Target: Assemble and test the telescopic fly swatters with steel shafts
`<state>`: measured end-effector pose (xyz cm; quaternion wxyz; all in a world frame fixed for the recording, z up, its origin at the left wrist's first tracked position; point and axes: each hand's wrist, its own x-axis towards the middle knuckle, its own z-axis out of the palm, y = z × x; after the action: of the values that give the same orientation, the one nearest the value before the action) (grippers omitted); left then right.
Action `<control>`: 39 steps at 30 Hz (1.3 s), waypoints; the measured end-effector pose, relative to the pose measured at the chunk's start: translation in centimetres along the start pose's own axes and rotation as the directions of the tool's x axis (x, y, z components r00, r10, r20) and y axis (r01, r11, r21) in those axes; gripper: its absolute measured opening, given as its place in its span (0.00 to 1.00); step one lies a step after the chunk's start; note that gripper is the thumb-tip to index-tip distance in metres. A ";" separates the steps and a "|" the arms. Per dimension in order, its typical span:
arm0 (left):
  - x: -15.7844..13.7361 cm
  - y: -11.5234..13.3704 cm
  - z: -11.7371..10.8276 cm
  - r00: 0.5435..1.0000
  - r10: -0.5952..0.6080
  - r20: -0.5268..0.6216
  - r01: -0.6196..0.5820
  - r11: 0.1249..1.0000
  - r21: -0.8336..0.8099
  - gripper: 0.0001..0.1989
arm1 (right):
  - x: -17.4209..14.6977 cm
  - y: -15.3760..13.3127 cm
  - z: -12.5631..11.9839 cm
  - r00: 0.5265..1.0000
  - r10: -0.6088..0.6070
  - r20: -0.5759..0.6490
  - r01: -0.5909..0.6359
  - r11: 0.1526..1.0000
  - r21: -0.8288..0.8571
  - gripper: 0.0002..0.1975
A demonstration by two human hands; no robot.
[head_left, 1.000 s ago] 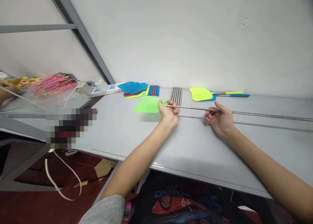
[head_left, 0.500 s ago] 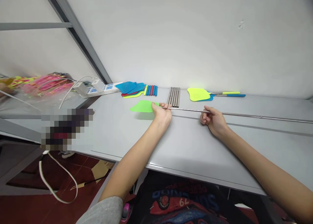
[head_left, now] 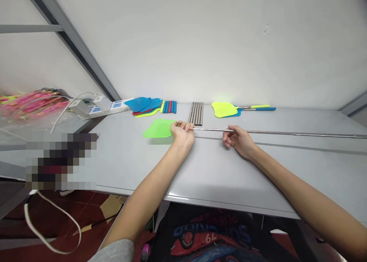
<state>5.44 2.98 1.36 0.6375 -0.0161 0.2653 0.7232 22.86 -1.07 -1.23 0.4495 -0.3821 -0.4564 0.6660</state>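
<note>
A fly swatter with a green head [head_left: 159, 128] and a long thin metal rod [head_left: 275, 133] is held level over the table. My left hand [head_left: 183, 134] is closed on it where the head meets the rod. Farther right, my right hand [head_left: 237, 140] pinches the rod between thumb and fingers. The rod runs out of view at the right edge. Behind my left hand lie several metal tubes [head_left: 196, 114] side by side. Left of those are several coloured handle grips [head_left: 169, 107] in a row and a pile of loose swatter heads [head_left: 139, 104].
Two fly swatters [head_left: 225, 109], yellow and blue, lie at the back of the grey table [head_left: 206, 170]. A white power strip [head_left: 110, 108] with plugs and cables sits at the back left. Beyond it is a bag of pink items [head_left: 37, 103]. A blurred-out patch [head_left: 61, 160] covers the left side.
The whole view has shifted, so things appear farther left. The green head is turned a little more face-on. Both hands keep their hold on the fly swatter.
</note>
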 end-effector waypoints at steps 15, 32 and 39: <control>0.7 -0.3 -0.5 0.995 0.088 -0.046 -0.087 0.996 0.018 0.12 | 0.0 -0.7 -0.3 0.962 0.228 0.154 -0.238 0.970 0.049 0.17; 0.1 -0.3 -0.5 0.992 0.128 -0.001 -0.128 0.992 0.013 0.10 | -0.1 -0.3 -0.2 0.951 0.186 0.245 -0.214 0.973 0.091 0.15; -0.1 -0.5 -0.4 0.990 0.137 -0.022 -0.136 0.991 0.010 0.10 | -0.2 -0.3 0.0 0.952 0.166 0.257 -0.195 0.977 0.091 0.15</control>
<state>5.79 2.72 0.84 0.5835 -0.0035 0.2761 0.7637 23.00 -1.21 -0.91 0.3474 -0.3097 -0.4329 0.7720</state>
